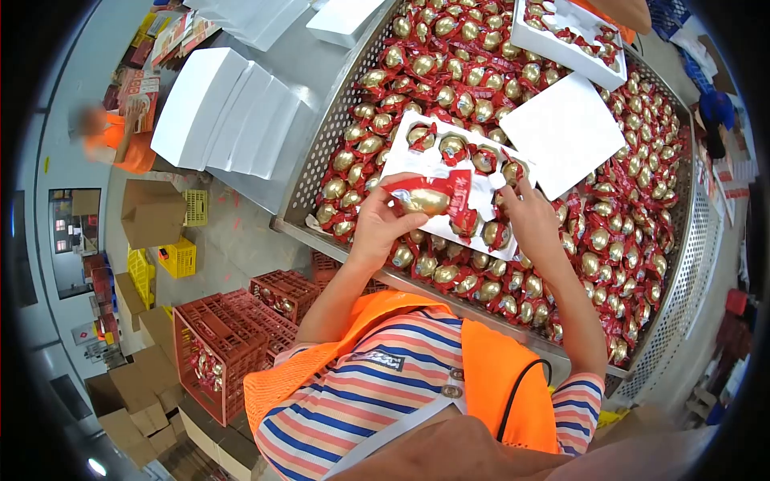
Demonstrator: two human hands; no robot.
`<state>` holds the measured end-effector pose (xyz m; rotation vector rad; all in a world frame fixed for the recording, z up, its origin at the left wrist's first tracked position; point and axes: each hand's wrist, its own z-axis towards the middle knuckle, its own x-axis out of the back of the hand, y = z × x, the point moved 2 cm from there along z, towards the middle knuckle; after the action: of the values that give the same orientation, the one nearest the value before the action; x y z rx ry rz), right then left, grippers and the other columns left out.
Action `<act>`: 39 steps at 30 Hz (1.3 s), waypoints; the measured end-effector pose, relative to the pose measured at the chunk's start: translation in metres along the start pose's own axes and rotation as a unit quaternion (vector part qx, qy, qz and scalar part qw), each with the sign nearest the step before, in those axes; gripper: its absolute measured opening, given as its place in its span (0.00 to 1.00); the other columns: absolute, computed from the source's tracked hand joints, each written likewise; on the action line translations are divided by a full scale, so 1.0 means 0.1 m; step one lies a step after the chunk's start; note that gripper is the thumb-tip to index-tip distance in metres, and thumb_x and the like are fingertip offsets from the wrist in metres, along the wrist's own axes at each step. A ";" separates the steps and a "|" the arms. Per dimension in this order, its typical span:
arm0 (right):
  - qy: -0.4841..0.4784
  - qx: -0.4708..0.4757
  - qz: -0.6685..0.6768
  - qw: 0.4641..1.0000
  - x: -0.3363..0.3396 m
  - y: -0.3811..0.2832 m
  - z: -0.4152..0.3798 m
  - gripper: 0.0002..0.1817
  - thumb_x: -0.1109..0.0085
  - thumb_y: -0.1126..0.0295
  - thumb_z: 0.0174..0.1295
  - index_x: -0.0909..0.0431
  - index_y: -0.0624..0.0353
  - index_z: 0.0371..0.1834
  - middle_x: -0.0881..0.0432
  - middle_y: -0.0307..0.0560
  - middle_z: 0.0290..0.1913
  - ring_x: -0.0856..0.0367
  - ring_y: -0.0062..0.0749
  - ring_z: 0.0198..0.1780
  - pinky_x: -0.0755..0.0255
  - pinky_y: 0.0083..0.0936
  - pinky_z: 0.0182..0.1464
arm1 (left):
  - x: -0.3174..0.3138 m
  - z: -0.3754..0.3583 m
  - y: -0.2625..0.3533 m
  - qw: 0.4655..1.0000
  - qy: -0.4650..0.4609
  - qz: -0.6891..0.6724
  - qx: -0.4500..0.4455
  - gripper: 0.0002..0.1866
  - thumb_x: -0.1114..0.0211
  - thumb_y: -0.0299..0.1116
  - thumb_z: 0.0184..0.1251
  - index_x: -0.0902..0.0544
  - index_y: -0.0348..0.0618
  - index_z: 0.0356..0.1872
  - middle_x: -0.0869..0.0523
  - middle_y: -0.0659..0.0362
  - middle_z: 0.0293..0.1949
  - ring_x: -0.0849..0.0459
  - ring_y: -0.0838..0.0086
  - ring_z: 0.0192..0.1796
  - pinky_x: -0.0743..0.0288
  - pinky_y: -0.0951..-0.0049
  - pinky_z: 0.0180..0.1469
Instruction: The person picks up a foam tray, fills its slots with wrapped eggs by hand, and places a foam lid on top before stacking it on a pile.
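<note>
Fingers [399, 192] of the left hand [377, 224] pinch a foil-wrapped egg [425, 200] above the white tray [429, 164], while the right hand [529, 220] grips the tray's edge, steadying it for insertion.

A tray [425, 164] lies on the eggs [626, 216] filling the bin [321, 152], with a lid [561, 132] just right of it. Boxes [233, 112] lie left of the bin; crates [233, 337] stand near left.
</note>
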<state>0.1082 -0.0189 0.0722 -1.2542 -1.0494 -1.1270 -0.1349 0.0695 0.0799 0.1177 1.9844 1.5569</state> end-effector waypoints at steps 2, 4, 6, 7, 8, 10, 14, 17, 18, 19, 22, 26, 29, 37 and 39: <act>0.011 0.019 -0.019 1.000 -0.09 0.01 0.01 0.14 0.40 0.79 0.52 0.26 0.61 0.43 0.25 0.51 0.41 0.19 0.45 0.39 0.21 0.36 0.35 | 0.11 0.06 0.06 0.998 0.046 0.045 -0.024 0.30 0.27 0.16 0.53 0.26 0.38 0.59 0.19 0.56 0.55 0.19 0.70 0.57 0.24 0.69 0.60; 0.013 0.023 -0.013 1.000 -0.08 0.01 0.01 0.14 0.40 0.79 0.52 0.25 0.61 0.43 0.25 0.51 0.41 0.19 0.44 0.38 0.21 0.36 0.35 | 0.27 0.17 0.16 0.993 0.065 0.090 -0.044 0.31 0.27 0.18 0.54 0.28 0.41 0.60 0.18 0.54 0.51 0.18 0.70 0.53 0.21 0.71 0.55; 0.022 0.015 0.007 1.000 -0.08 0.04 0.00 0.14 0.40 0.79 0.53 0.25 0.60 0.44 0.25 0.51 0.41 0.19 0.44 0.38 0.21 0.37 0.35 | 0.40 0.31 0.29 0.993 0.051 0.104 0.006 0.30 0.32 0.17 0.57 0.31 0.44 0.62 0.18 0.50 0.53 0.15 0.67 0.50 0.17 0.67 0.48; 0.027 0.008 0.023 0.999 -0.08 0.07 0.00 0.14 0.40 0.79 0.53 0.25 0.60 0.44 0.25 0.51 0.41 0.19 0.44 0.39 0.21 0.37 0.35 | 0.42 0.38 0.33 0.995 0.043 0.078 0.031 0.29 0.32 0.20 0.60 0.32 0.45 0.62 0.18 0.48 0.52 0.14 0.66 0.48 0.16 0.67 0.44; 0.032 0.002 0.039 0.999 -0.08 0.10 -0.01 0.14 0.40 0.78 0.53 0.25 0.60 0.44 0.25 0.51 0.41 0.19 0.44 0.39 0.21 0.38 0.36 | 0.39 0.44 0.38 0.995 0.042 0.078 0.052 0.28 0.32 0.22 0.61 0.32 0.43 0.61 0.17 0.48 0.50 0.13 0.66 0.45 0.16 0.68 0.40; 0.032 -0.019 0.087 0.996 -0.08 0.13 -0.06 0.16 0.36 0.75 0.55 0.24 0.59 0.48 0.24 0.51 0.43 0.19 0.47 0.41 0.21 0.40 0.40 | 0.47 0.59 0.29 0.987 0.031 0.134 0.085 0.27 0.30 0.24 0.62 0.31 0.39 0.61 0.15 0.49 0.45 0.12 0.68 0.37 0.16 0.72 0.32; 0.019 -0.066 0.172 0.983 0.10 0.05 -0.17 0.21 0.31 0.73 0.55 0.24 0.57 0.53 0.24 0.49 0.46 0.19 0.46 0.48 0.21 0.40 0.45 | 0.51 0.80 0.18 0.938 0.026 0.335 0.088 0.25 0.24 0.32 0.56 0.24 0.35 0.53 0.13 0.53 0.36 0.14 0.73 0.24 0.21 0.77 0.22; 0.028 -0.067 0.193 0.979 0.11 0.03 -0.24 0.22 0.31 0.74 0.54 0.24 0.56 0.54 0.24 0.48 0.47 0.20 0.43 0.49 0.21 0.38 0.45 | 0.40 0.89 0.27 0.856 0.004 0.506 0.103 0.27 0.23 0.38 0.52 0.20 0.34 0.50 0.14 0.50 0.36 0.14 0.70 0.28 0.20 0.69 0.28; 0.038 -0.061 0.189 0.979 0.12 0.03 -0.25 0.22 0.31 0.74 0.54 0.24 0.56 0.54 0.23 0.48 0.47 0.20 0.43 0.49 0.21 0.38 0.45 | 0.37 0.93 0.25 0.812 -0.039 0.581 0.031 0.26 0.23 0.38 0.53 0.20 0.35 0.50 0.15 0.50 0.36 0.15 0.67 0.30 0.21 0.67 0.32; 0.048 -0.053 0.184 0.980 0.12 0.03 -0.25 0.22 0.31 0.74 0.54 0.23 0.56 0.54 0.23 0.48 0.47 0.20 0.42 0.49 0.21 0.38 0.45 | 0.37 0.96 0.20 0.757 -0.079 0.647 -0.043 0.25 0.24 0.37 0.53 0.20 0.37 0.50 0.16 0.51 0.36 0.15 0.64 0.33 0.21 0.66 0.35; 0.047 -0.053 0.175 0.982 0.12 0.01 -0.25 0.22 0.30 0.74 0.53 0.23 0.57 0.53 0.24 0.48 0.48 0.20 0.43 0.49 0.21 0.37 0.46 | 0.26 0.96 0.06 0.692 -0.122 0.708 -0.063 0.24 0.26 0.39 0.53 0.19 0.41 0.51 0.22 0.50 0.40 0.20 0.54 0.44 0.25 0.58 0.49; 0.047 -0.052 0.172 0.983 0.12 0.00 -0.24 0.23 0.30 0.74 0.53 0.23 0.58 0.53 0.24 0.48 0.47 0.20 0.43 0.49 0.21 0.37 0.47 | 0.24 1.00 0.21 0.707 -0.173 0.686 -0.015 0.25 0.26 0.37 0.53 0.19 0.42 0.53 0.21 0.49 0.46 0.20 0.56 0.49 0.26 0.60 0.53; 0.047 -0.056 0.173 0.982 0.13 0.01 -0.25 0.22 0.30 0.74 0.52 0.23 0.58 0.52 0.24 0.49 0.47 0.21 0.44 0.49 0.22 0.37 0.47 | 0.34 1.04 0.32 0.727 -0.208 0.655 -0.013 0.25 0.26 0.34 0.53 0.19 0.43 0.54 0.20 0.50 0.49 0.20 0.56 0.53 0.27 0.63 0.56; 0.057 -0.035 0.165 0.984 0.11 0.04 -0.25 0.21 0.32 0.74 0.53 0.24 0.58 0.51 0.24 0.50 0.46 0.21 0.44 0.49 0.22 0.38 0.47 | 0.21 0.91 0.04 0.575 -0.212 0.784 -0.103 0.17 0.34 0.24 0.58 0.24 0.42 0.49 0.24 0.48 0.52 0.16 0.49 0.41 0.21 0.54 0.41; 0.060 -0.033 0.175 0.982 0.05 0.05 -0.24 0.20 0.33 0.74 0.53 0.24 0.56 0.51 0.24 0.50 0.47 0.20 0.45 0.49 0.22 0.39 0.47 | 0.26 0.90 0.00 0.530 -0.255 0.791 -0.166 0.13 0.37 0.23 0.58 0.25 0.39 0.45 0.24 0.46 0.51 0.16 0.50 0.40 0.21 0.54 0.41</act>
<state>0.1138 -0.0435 0.0748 -1.3444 -0.6733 -0.9579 -0.1103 0.1575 0.0581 2.4137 0.6310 2.2407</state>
